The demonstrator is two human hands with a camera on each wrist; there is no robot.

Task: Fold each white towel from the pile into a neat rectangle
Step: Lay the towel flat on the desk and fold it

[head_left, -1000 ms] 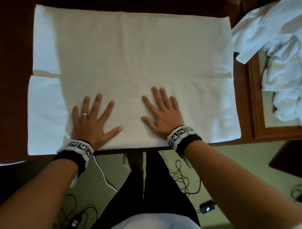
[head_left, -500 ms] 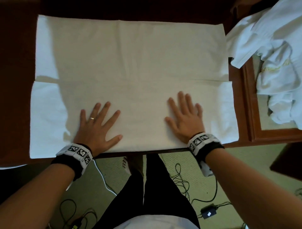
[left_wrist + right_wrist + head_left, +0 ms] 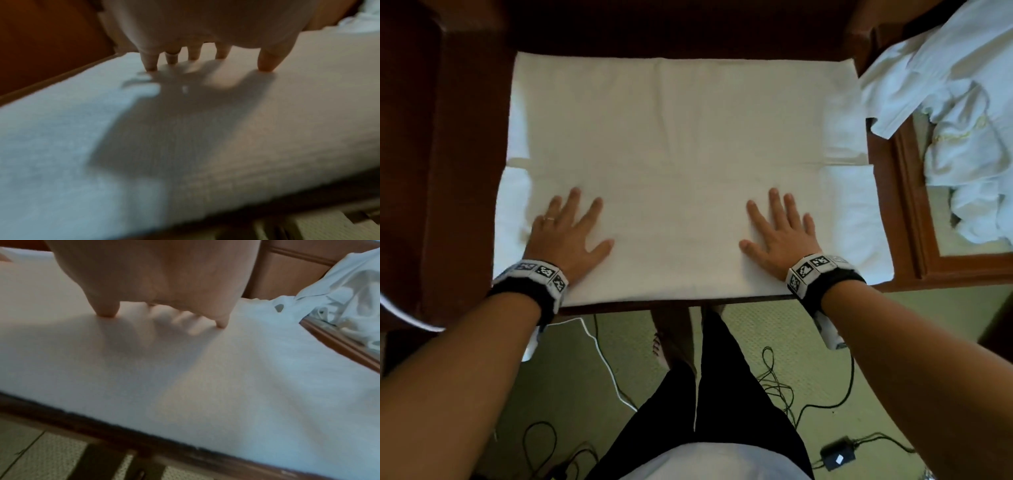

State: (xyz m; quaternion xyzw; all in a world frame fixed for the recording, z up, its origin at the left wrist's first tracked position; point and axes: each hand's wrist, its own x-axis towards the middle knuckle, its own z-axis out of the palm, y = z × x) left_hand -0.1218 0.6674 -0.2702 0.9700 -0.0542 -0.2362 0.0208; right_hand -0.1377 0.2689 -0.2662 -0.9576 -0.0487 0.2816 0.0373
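A white towel (image 3: 681, 164) lies spread flat on a dark wooden table (image 3: 448, 171), with a fold line running across it a little beyond my fingertips. My left hand (image 3: 570, 236) presses flat on the towel's near left part, fingers straight and spread. My right hand (image 3: 780, 233) presses flat on the near right part, fingers straight. The left wrist view shows the left hand (image 3: 205, 55) with its fingertips down on the towel (image 3: 205, 138). The right wrist view shows the right hand (image 3: 160, 309) resting the same way on the towel (image 3: 185, 378). Neither hand holds anything.
A heap of crumpled white towels (image 3: 962, 113) lies on a framed wooden surface (image 3: 914, 212) right of the table, also seen as the heap (image 3: 339, 293) in the right wrist view. The table's near edge (image 3: 674, 305) is just behind my wrists. Cables (image 3: 774, 380) lie on the floor.
Both hands have slid apart over the towel: the right hand to the right, the left hand to the left, staying flat on it.
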